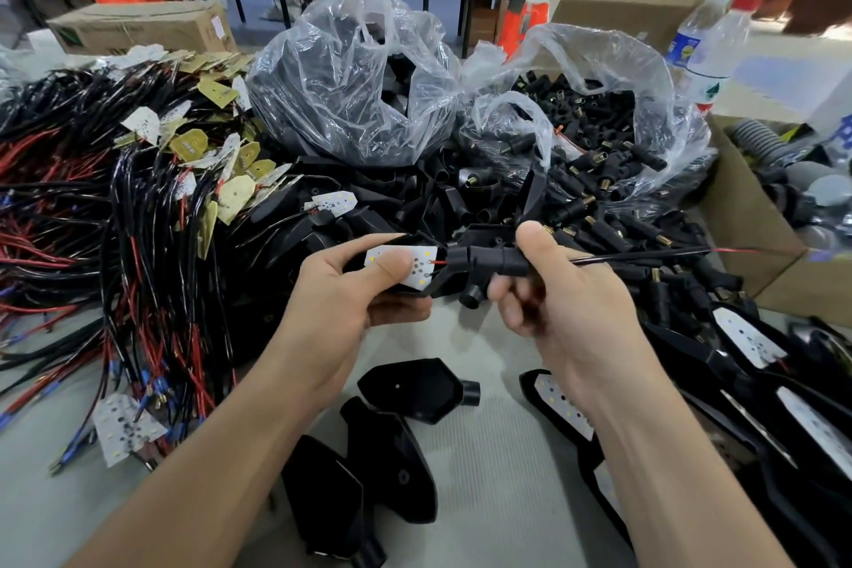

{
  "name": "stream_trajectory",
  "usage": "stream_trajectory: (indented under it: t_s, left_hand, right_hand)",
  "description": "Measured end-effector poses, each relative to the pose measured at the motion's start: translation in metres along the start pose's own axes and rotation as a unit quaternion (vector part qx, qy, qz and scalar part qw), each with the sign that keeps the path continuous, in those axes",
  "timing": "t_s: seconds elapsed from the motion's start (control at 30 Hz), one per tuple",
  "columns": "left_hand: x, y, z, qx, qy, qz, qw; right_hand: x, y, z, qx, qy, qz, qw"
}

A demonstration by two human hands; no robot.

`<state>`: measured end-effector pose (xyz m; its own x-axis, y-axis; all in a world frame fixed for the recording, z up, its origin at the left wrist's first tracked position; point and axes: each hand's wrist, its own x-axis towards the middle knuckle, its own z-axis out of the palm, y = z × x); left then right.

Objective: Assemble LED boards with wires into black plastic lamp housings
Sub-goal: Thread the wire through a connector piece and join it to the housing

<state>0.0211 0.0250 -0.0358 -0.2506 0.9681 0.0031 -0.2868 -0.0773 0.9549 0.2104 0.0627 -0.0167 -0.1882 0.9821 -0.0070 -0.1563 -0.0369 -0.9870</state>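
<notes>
My left hand (pixel 350 291) grips a black lamp housing (pixel 442 284) with a white LED board (pixel 422 268) lying in it, my thumb pressing on the board. Short red and black leads run from the board into the housing's neck. My right hand (pixel 548 286) pinches a black connector sleeve (pixel 488 262) joined to that neck. The black cable (pixel 645 255) comes out of the sleeve to the right and ends in a red wire tip.
Wired LED boards (pixel 138 208) are heaped at the left. Empty housings (pixel 415 387) lie near me. Housings with boards (pixel 747 337) pile at the right. Two plastic bags (pixel 350 74) of black parts, loose connectors (pixel 599 180), cardboard boxes and a water bottle (pixel 710 42) stand behind.
</notes>
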Motion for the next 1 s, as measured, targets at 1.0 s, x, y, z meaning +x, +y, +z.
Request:
stream_trajectory:
  t_s: [1.0]
  left_hand:
    - [0.0007, -0.0028, 0.0040, 0.059, 0.088, 0.068, 0.992]
  right_hand:
    - [0.0029, -0.0003, -0.0059, 0.059, -0.039, 0.054, 0.996]
